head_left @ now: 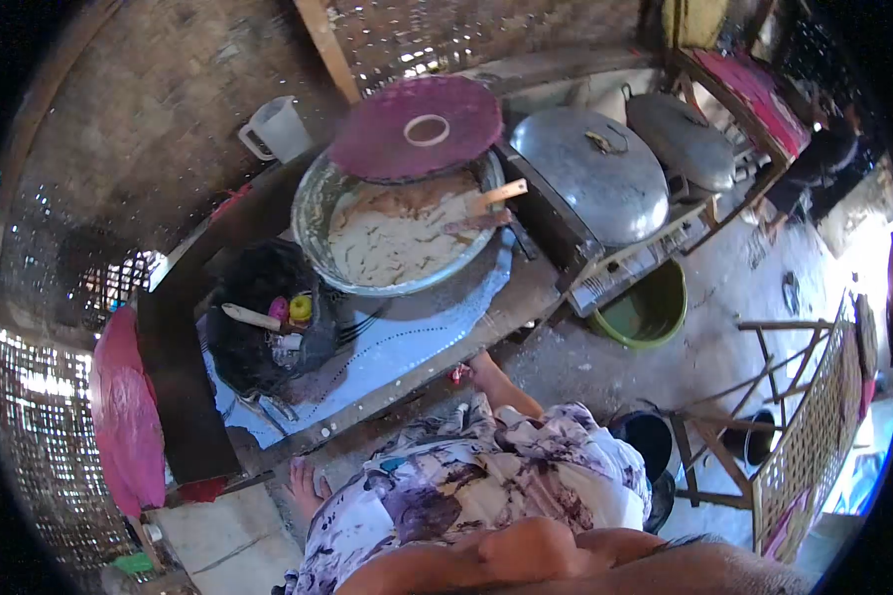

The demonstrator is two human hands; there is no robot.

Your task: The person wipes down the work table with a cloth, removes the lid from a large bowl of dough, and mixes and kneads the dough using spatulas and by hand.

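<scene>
Bare skin [526,550], blurred, spans the bottom edge, with one patterned garment [466,481] just beyond it; I cannot make out the left hand or the right hand for certain, so how either grips I cannot tell. Leftmost is one pink sheet [127,416]. Next, one black bag [233,365] on one pale cloth [377,367] holds one pink item [279,308] and one yellow item [301,308]. Behind is one white pitcher [282,129]. One large basin [387,290] of pale and brown mixture [397,238] sits centrally, two flat utensils [501,196] at its right side, one maroon disc [377,139] overlapping its far rim. Rightward come two metal lids [585,183], one round, one oval; below, one green tub [650,340]; then one woven panel [807,436] and one other person [829,154].
</scene>
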